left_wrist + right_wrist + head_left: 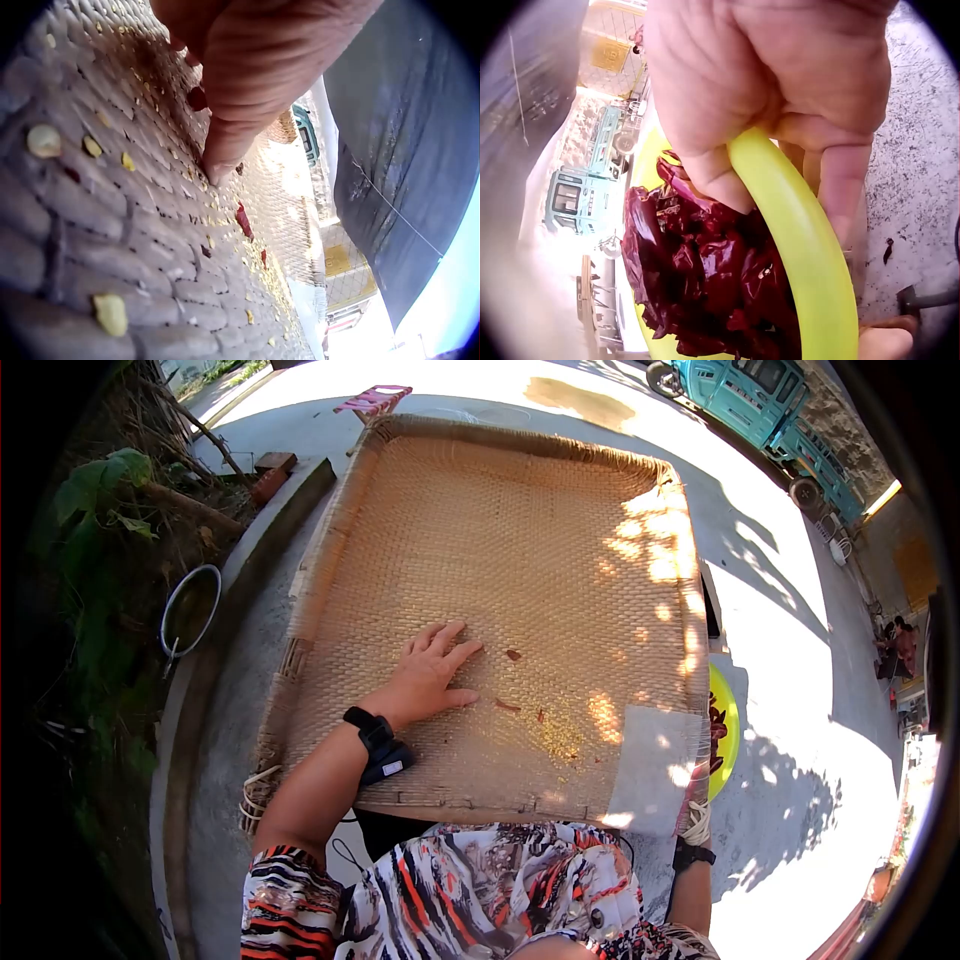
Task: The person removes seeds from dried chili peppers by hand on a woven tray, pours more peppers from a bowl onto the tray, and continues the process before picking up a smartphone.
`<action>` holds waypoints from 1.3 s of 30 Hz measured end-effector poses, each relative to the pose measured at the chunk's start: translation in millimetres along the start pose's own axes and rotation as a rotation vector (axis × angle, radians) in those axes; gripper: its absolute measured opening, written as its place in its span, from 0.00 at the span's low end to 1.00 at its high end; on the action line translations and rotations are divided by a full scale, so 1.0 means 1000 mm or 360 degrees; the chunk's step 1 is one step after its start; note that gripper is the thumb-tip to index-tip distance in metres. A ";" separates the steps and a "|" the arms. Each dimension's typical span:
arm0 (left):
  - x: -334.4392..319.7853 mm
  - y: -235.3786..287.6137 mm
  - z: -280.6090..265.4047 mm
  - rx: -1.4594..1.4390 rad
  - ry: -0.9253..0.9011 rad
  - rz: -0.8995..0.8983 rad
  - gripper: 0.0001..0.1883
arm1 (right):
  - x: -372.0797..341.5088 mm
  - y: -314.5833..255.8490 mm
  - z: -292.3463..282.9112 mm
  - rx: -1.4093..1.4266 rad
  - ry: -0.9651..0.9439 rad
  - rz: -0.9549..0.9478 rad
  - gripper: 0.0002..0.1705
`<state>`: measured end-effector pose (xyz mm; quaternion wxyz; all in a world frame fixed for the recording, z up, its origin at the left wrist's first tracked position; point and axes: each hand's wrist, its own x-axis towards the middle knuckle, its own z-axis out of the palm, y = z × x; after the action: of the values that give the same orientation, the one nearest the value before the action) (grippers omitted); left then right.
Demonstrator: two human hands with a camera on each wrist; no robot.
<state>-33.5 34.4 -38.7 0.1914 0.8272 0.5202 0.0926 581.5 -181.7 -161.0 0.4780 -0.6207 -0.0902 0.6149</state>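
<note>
My right hand (772, 90) is curled round the edge of the yellow bowl (802, 247) full of dry red peppers (712, 270), just beside the big woven tray (480, 540). My left hand (430, 675) is open with its fingers spread, touching the tray near little yellow seeds (560, 738). Farther off is a blue truck (745, 405).
</note>
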 end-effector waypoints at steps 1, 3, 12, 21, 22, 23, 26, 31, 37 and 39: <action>-0.001 0.000 0.001 -0.0022 -0.0001 -0.0004 0.42 | -0.004 -0.003 -0.017 -0.0046 -0.0001 -0.0030 0.27; -0.003 0.003 -0.001 -0.0029 0.0025 0.0010 0.42 | -0.010 -0.006 -0.046 -0.0022 0.0051 -0.0138 0.26; -0.004 0.001 0.003 -0.0052 0.0120 0.0069 0.42 | -0.075 -0.135 -0.059 0.0059 0.0429 -0.0660 0.32; -0.004 0.003 0.001 0.0010 0.0069 0.0018 0.43 | -0.059 -0.158 -0.048 0.0303 0.0256 -0.0397 0.31; -0.004 0.001 0.001 0.0003 0.0050 0.0027 0.43 | -0.052 -0.142 -0.045 0.0366 0.0275 -0.0373 0.31; -0.002 0.002 0.001 0.0016 0.0043 0.0024 0.43 | -0.044 -0.128 -0.043 0.0431 0.0282 -0.0337 0.31; -0.004 0.005 -0.003 0.0083 -0.0029 -0.0029 0.43 | -0.025 -0.088 -0.042 0.0578 0.0251 -0.0242 0.32; -0.002 0.001 -0.001 0.0073 -0.0025 -0.0025 0.42 | -0.027 -0.053 -0.038 0.0632 0.0337 -0.0389 0.32; -0.001 -0.001 0.002 0.0148 -0.0017 -0.0026 0.43 | -0.049 -0.056 -0.058 0.0674 0.0450 -0.0537 0.28; -0.003 -0.003 0.002 0.0167 -0.0007 0.0003 0.43 | -0.055 -0.069 -0.075 0.0702 0.0400 -0.0595 0.28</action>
<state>-36.2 32.5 -41.5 0.1487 0.8367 0.5232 0.0634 665.6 -220.2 -91.4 0.7132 -0.5460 -0.0073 0.4396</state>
